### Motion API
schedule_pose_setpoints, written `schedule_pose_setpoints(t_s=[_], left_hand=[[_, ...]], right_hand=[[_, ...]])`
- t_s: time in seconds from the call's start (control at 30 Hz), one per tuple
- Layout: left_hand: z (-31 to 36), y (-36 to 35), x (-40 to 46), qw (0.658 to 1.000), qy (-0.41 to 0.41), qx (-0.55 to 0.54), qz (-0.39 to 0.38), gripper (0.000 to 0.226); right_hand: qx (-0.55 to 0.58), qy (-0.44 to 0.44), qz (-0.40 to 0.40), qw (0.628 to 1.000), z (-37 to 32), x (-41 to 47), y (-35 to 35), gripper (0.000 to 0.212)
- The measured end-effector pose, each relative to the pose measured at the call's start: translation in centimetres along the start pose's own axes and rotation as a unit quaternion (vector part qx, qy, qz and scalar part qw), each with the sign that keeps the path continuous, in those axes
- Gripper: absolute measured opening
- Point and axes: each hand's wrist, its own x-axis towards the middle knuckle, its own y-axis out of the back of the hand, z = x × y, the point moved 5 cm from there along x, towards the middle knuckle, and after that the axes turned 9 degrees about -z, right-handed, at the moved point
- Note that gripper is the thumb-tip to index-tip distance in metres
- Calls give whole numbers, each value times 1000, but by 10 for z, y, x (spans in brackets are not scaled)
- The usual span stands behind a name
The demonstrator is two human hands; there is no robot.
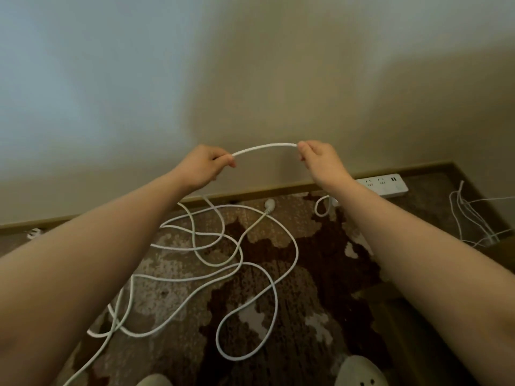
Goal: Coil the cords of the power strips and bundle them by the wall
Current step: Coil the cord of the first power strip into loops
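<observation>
1. Held up before the wall (250,65): a short span of white cord (264,147), arched slightly, long axis running left to right between the hands.
2. Left hand (202,165): fingers curled, pinching the cord's left end of the span; from there the cord dropped behind the forearm toward the floor.
3. Right hand (320,160): fingers likewise curled and pinching the span's right end. Both hands level, near each other, neither open.
4. Below and nearer the body: the rest of the cord lay on the patterned carpet (320,260) in loose, crossing loops (223,246), not yet coiled. Plug (269,204) resting near the baseboard, between the forearms.
5. Power strip (387,186) lay along the baseboard, just beyond the right forearm, so the right hand was the nearer one to it. A small loop of cord showed just left of the strip.
6. Thinner white wires (471,215) far right by the corner; which strip they belonged to could not be told.
7. Judged: coiling barely begun; slack would have to be drawn up from the left-hand side, loop by loop.
8. Slipper toes (359,370) at the lower edge.
</observation>
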Motion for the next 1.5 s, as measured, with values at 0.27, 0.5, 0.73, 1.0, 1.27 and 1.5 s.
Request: schedule_pose_setpoints(t_s=[0.27, 0.5, 0.73, 1.0, 1.27, 1.5], left_hand=[[28, 2, 9, 992, -17, -98, 72, 27], [-1, -28, -1, 996, 20, 59, -59, 31], [-11, -8, -5, 999, 40, -4, 22, 28], [70, -74, 13, 998, -60, -7, 11, 24], [76, -105, 14, 995, -58, -11, -81, 26], [54, -108, 9, 990, -38, -34, -128, 27]], right_hand=[[173, -29, -8, 984, 8, -4, -8, 35], [221, -102, 166, 956, 38, -3, 43, 37], [192, -92, 191, 958, 38, -4, 41, 35], [273, -52, 19, 961, 15, -15, -12, 39], [374, -81, 43, 923, 22, -8, 1, 44], [434, -91, 33, 895, 8, -10, -5, 35]])
